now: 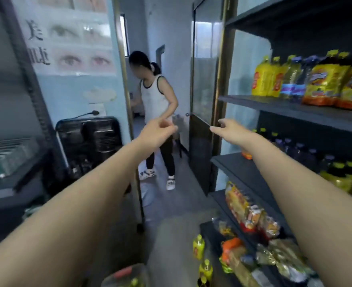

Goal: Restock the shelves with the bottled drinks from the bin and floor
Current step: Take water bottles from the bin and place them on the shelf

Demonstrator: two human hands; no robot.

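Both my arms stretch forward at chest height with nothing in them. My left hand (158, 129) has loosely curled fingers. My right hand (229, 129) points its fingers left, close to the dark shelf unit (274, 106) on the right. Yellow bottled drinks (264, 77) and purple-labelled bottles (295, 83) stand on the upper shelf. More bottles (340, 175) fill the shelf below my right forearm. Two yellow bottles (199, 246) stand on the floor by the shelf's foot. A clear bin (127, 274) with bottles sits at the bottom edge.
A person in a white top (156, 96) stands in the narrow aisle ahead. Snack packs (247, 210) lie on the low shelves. A black fan-like appliance (88, 137) sits at the left beside a glass partition (67, 59). A glass door (204, 79) stands ahead right.
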